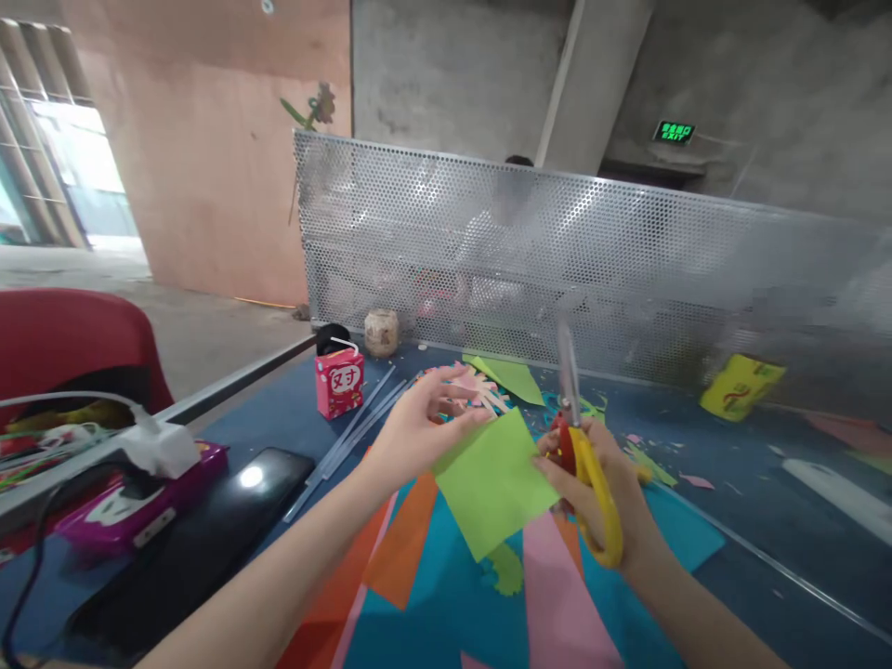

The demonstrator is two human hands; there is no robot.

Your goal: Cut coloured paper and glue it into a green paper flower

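Many paper scraps [651, 462] litter blue table [753, 483].

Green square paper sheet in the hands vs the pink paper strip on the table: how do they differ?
The light green square paper sheet is pinched between the left hand and right hand, lifted off the table; the pink paper strip lies flat on the blue table. The green sheet is roughly square, the pink strip long and narrow. The green sheet overlaps the pink strip's far end in view. Both are plain coloured craft paper.
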